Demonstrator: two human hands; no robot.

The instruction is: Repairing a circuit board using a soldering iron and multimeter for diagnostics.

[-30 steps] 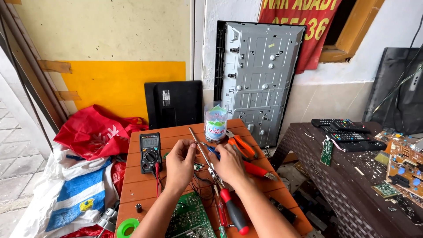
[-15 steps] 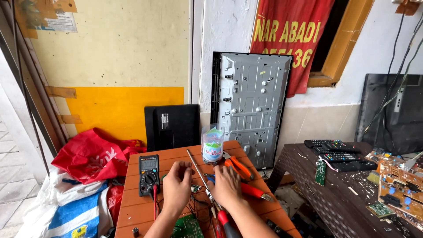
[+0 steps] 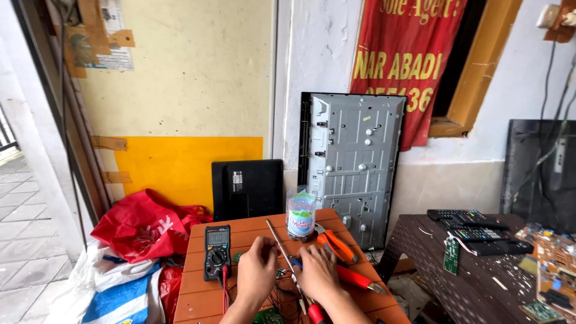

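Bags [image 3: 141, 231], red and white-blue, lie heaped on the floor at the left of the orange surface [image 3: 198, 294]. Near its left edge a black meter [image 3: 216, 252] lies flat, with red and black leads running toward the near side. The left hand [image 3: 257, 271] rests just right of the meter, its grip curled down over small parts and wires; whether it pinches anything, I cannot tell. A thin metal rod [image 3: 282, 249] slants between the hands. The right hand [image 3: 316, 271] sits beside the left, its grip curled and seemingly around a red-handled tool [image 3: 315, 313]. Farther back stands a plastic cup [image 3: 301, 213], with orange pliers [image 3: 333, 245] just to its right. A grey metal panel [image 3: 355, 162] leans against the far wall.
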